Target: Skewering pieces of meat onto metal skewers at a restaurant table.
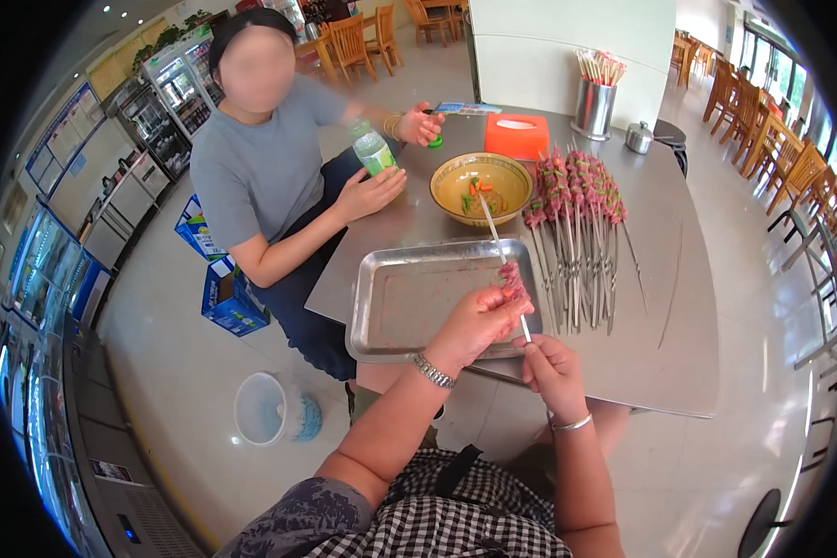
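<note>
My left hand [485, 322] is closed around raw meat pieces [510, 277] threaded on a flat metal skewer [489, 215], over the right edge of a shallow metal tray [373, 279]. Just right of it, my right hand [552, 370] pinches the skewer's lower end. The skewer's tip reaches over a yellow bowl [446, 199] holding bits of orange and green vegetable. Reddish residue marks the tray's bottom. To the right of the tray lies a pile of meat skewers [579, 188] with green pieces between the meat, their bare twisted metal ends towards me.
Across the table's left side sits a person [265, 160] holding a green-labelled bottle [374, 150]. An orange tissue box [516, 139], a metal holder of sticks [593, 108] and a lidded metal pot [639, 137] stand at the back. A white bucket [259, 408] is on the floor.
</note>
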Motion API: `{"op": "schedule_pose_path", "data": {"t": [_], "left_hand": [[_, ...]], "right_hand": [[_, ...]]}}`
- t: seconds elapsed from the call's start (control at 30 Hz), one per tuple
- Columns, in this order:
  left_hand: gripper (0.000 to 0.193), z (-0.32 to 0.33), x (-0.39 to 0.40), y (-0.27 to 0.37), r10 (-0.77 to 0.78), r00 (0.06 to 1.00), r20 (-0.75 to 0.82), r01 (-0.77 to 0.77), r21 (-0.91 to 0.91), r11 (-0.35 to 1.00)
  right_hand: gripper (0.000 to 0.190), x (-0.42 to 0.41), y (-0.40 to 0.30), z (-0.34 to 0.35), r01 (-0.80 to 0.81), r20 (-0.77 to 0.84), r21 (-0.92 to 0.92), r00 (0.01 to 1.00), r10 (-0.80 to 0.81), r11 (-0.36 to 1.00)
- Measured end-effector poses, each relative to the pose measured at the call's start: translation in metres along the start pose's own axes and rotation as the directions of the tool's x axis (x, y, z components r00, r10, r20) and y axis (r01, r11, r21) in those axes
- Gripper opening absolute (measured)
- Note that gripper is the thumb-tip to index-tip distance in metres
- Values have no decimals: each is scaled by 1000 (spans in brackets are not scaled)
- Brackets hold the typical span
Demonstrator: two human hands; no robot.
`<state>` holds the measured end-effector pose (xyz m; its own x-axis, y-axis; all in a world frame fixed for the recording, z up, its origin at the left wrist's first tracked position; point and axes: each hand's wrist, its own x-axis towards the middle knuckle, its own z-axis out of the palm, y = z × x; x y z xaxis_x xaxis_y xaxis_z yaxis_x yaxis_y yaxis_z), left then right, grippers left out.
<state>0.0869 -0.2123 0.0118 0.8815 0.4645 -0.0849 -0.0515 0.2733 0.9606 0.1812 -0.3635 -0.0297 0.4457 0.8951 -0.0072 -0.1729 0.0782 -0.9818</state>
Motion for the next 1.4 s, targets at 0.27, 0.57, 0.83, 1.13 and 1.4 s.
{"op": "schedule_pose_path", "data": {"t": [0.27, 0.57, 0.83, 1.13, 1.4], "left_hand": [[26, -37, -6, 16, 126, 963, -239, -143, -53, 988], [46, -50, -46, -4, 444, 889, 111, -263, 918, 297], [24, -43, -56, -13, 325, 929, 179, -283, 908, 309], [20, -45, -56, -11, 352, 919, 180, -293, 908, 300], [19, -45, -58, -13, 364, 914, 180, -293, 913, 283]], "right_hand": [[42, -21, -14, 5, -48, 153, -82, 986, 60, 995], [44, 82, -60, 27, 72, -127, -202, 987, -99, 977], [54, 134, -74, 12, 25, -84, -806, 984, -157, 592], [45, 129, -57, -143, -300, -409, -907, 798, -444, 296], [31, 129, -48, -167, -442, -475, -874, 863, -169, 202]]}}
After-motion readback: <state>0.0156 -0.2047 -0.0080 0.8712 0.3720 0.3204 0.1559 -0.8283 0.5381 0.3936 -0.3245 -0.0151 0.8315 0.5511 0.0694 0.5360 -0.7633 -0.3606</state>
